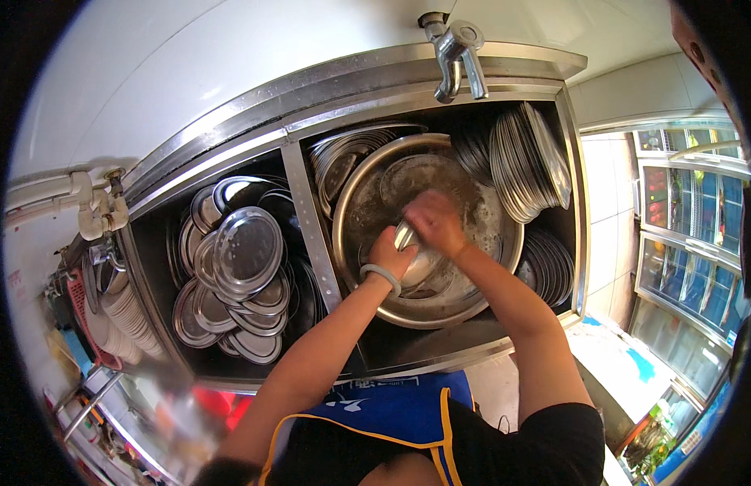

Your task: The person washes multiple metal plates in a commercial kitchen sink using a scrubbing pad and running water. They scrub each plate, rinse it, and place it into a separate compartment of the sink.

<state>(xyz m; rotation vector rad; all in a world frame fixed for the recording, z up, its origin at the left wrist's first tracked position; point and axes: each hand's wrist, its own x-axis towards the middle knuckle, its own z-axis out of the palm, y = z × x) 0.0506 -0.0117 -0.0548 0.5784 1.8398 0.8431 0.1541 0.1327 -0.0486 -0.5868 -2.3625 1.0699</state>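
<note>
A large round metal basin (428, 322) stands in the right bay of a stainless-steel sink, with cloudy water and round metal plates in it. Over the basin, my left hand (392, 254), with a pale bangle at the wrist, grips a shiny metal dish (404, 236) by its edge. My right hand (434, 220) is closed and blurred at the dish's upper right side; whether it holds anything is hidden. The left bay holds a loose heap of round metal plates (249, 252).
A metal tap (463, 45) juts over the back edge. Metal plates stand on edge in stacks at the basin's right (524, 167) and upper left (342, 161). A steel divider (312, 231) parts the two bays. White plates (131, 322) stand in a rack at far left.
</note>
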